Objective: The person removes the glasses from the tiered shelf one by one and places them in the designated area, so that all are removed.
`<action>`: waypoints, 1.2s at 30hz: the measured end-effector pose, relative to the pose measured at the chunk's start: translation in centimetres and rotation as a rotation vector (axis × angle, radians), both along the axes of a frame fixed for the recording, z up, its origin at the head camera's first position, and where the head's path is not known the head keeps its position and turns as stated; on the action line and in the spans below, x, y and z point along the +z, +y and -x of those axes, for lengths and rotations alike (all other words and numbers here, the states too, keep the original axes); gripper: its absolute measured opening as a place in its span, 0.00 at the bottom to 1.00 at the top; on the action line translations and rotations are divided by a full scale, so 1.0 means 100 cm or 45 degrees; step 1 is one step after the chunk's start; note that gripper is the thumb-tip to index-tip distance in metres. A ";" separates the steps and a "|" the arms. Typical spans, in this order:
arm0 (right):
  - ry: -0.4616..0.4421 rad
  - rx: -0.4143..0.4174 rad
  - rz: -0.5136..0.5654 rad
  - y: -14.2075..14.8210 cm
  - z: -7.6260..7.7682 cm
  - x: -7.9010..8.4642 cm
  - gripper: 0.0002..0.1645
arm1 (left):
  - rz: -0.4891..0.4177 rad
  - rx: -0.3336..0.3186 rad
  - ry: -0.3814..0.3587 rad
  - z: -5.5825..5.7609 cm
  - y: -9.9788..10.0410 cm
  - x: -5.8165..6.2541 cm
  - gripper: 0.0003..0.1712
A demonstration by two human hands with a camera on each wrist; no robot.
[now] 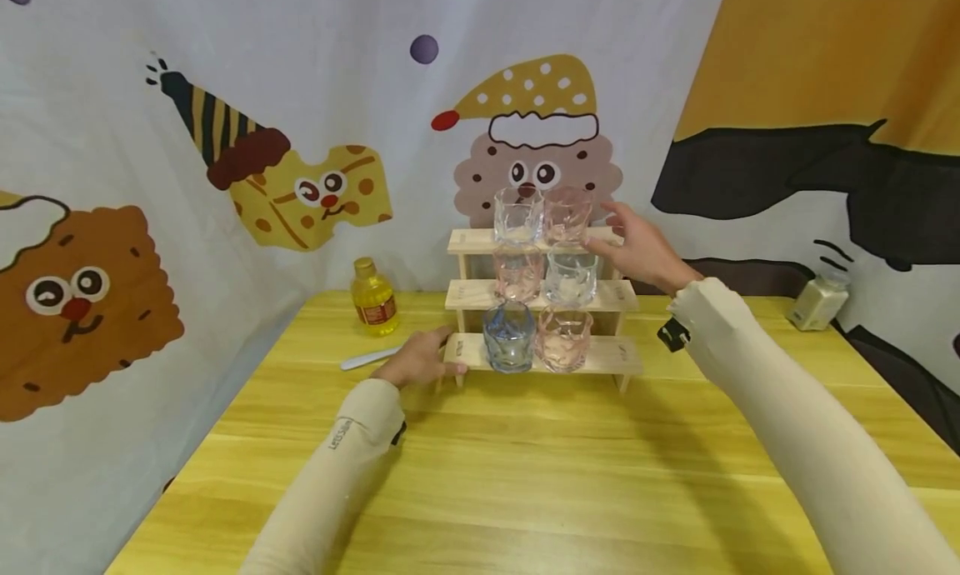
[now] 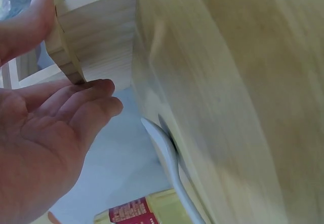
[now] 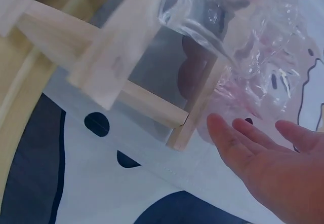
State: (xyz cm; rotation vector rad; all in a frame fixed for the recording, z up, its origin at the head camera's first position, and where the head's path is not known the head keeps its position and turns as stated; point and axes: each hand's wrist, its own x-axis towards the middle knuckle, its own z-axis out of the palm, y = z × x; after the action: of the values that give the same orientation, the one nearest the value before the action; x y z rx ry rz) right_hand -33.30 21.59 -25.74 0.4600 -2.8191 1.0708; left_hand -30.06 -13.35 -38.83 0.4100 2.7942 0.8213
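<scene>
A three-tier wooden stand (image 1: 615, 355) carries several wavy glasses, two per step. A clear glass (image 1: 517, 217) and a pink glass (image 1: 567, 212) are on top. Below come another pink glass (image 1: 517, 277) and clear glass (image 1: 572, 279), then a blue glass (image 1: 509, 340) and a third pink glass (image 1: 564, 342). My left hand (image 1: 420, 360) grips the left end of the bottom step; the left wrist view has the thumb (image 2: 31, 25) and fingers on opposite sides of the board. Beside the top pink glass, my right hand (image 1: 641, 246) has extended fingers, apart from it in the right wrist view.
A bottle of yellow oil (image 1: 373, 300) stands left of the stand, with a pale, slender utensil (image 1: 367, 358) lying in front of it. At the table's far right is a glass jar (image 1: 819, 300) of pale contents. A printed cloth (image 1: 420, 142) hangs right behind the stand.
</scene>
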 end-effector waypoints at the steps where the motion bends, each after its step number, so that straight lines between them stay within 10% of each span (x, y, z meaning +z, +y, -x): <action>1: 0.001 -0.001 -0.005 -0.001 0.004 0.002 0.50 | -0.003 -0.004 -0.002 0.001 0.000 0.000 0.45; 17: -0.077 -0.088 0.140 -0.029 0.054 0.016 0.49 | 0.009 -0.004 0.001 0.005 0.003 0.003 0.43; 36: -0.032 -0.231 0.345 -0.035 0.058 0.008 0.50 | -0.008 -0.001 -0.007 0.003 0.003 0.003 0.43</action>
State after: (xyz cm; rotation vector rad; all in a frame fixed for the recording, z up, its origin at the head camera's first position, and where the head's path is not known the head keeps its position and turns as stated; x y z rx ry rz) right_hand -39.06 18.12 -24.91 0.1634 -2.6170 1.3960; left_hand -30.34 -13.08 -38.54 0.4092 2.7867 0.8301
